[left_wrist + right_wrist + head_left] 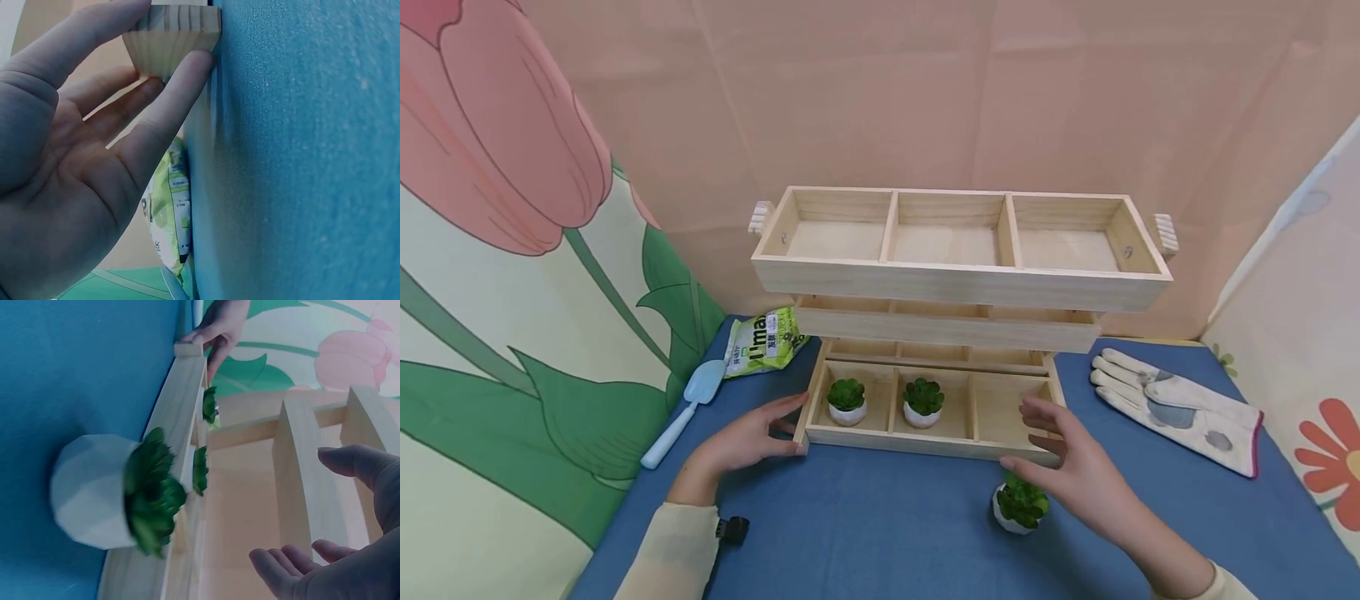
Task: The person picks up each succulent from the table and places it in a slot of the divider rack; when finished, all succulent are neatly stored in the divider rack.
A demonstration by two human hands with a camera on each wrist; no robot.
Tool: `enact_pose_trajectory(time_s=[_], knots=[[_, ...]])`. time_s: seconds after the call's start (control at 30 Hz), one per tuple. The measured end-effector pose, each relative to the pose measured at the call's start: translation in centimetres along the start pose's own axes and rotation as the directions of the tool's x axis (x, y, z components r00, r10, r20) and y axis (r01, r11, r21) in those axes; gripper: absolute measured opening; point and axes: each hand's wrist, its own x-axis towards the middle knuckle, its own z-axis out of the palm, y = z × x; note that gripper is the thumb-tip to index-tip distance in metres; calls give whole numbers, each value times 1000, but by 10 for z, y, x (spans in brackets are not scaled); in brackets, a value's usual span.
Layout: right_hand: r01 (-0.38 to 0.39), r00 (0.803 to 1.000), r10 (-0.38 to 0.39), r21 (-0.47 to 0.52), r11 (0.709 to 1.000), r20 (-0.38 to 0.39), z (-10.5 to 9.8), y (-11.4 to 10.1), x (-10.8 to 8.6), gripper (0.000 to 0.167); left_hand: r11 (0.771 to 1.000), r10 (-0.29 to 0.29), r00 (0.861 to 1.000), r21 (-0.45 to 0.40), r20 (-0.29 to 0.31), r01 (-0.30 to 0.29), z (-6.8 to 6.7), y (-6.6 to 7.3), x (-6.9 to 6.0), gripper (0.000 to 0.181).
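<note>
Your left hand, fingers spread, touches the left end of the wooden stand. Your empty right hand, thumb and fingers apart, hovers near a potted plant.

The left forearm slants in from the near left, sleeved almost to the wrist; the left hand turns its palm inward and reaches right, fingers spread and only slightly bent, thumb apart on the near side; the right forearm slants in from the near right, bare above its cuff; the right hand points far and left, fingers loosely curved, thumb well apart from them.
</note>
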Motion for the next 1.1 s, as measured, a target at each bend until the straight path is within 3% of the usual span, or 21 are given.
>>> enact_pose_trajectory(time_s=[0.3,0.7,1.1], knots=[[-81,996,81,20,997,-40,-3,24,-15,88,1000,4,1000,2,-2,-4,-1,1,0,95],[-229,972,227,41,972,57,3,55,-30,98,1000,5,1000,5,-4,-5,-1,2,-1,95],[-273,957,265,55,961,117,21,89,-34,97,1000,6,1000,12,3,-6,-1,-1,1,95]])
